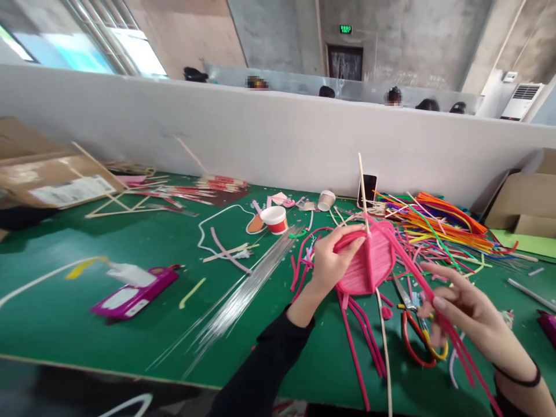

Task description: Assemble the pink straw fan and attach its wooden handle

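Note:
A pink shape wound from pipe cleaners [354, 269] is held up above the table, with a thin wooden stick [362, 179] rising from its top. My left hand [332, 258] pinches its upper left edge. Several pink pipe-cleaner ends hang below it, beside a pale stick [383, 341]. At the right, my right hand [467, 307] has its thumb and fingers closed on a bundle of pink pipe cleaners [412, 269] that runs out from the shape. Under that hand lie scissors [410, 324] with red and yellow handles, partly hidden.
Orange and purple pipe cleaners [447, 223] pile up at the back right, near a phone [368, 190]. Metal wires [243, 301] lie left of centre, behind them a paper cup [274, 220]. A purple packet [134, 292] and a cardboard box [56, 179] are farther left. A white partition [260, 139] bounds the back.

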Demonstrator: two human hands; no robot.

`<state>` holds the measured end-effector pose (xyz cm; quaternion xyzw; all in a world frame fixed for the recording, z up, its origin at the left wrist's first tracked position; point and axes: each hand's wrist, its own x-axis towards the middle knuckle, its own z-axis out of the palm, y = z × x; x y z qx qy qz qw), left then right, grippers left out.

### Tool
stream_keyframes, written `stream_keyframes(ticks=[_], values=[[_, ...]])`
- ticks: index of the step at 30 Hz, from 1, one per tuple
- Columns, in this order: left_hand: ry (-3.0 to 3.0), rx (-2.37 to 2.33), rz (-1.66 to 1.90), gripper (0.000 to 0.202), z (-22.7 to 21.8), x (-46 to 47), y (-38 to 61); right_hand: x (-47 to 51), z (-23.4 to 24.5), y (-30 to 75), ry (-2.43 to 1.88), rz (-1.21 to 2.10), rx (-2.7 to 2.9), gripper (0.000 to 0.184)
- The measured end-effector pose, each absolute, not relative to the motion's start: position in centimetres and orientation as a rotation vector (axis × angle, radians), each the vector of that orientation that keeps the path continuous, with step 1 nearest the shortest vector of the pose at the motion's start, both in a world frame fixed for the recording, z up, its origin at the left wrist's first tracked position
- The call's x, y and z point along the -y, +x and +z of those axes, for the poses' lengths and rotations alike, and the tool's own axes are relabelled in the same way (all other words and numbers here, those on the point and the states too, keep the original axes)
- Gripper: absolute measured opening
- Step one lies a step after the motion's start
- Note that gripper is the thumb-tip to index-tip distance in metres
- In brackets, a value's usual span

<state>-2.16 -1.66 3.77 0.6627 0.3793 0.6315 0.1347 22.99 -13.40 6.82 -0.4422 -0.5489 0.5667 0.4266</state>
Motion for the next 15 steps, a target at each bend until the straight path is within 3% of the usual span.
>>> stream_keyframes(ticks=[3,11,13,15], values=[[2.076,-1.081,1.867,0.014,3.5,2.1,-1.8,11.3,4.7,22.4,-1.252,1.208,1.306,0.046],[2.093,-1.099,1.838,0.016,3.1,1.7,-2.2,6.8,2.0,21.6,-1.447,0.529,1.384,0.039],[2.056,-1.1,1.842,0.015,3.2,1.6,-2.2,6.7,3.0,21.1,-1.326,0.556,1.317,0.037],[2.024,-1.108,1.834,0.013,3.4,1.6,-2.3,6.9,4.4,20.7,-1.155,0.645,1.254,0.046]])
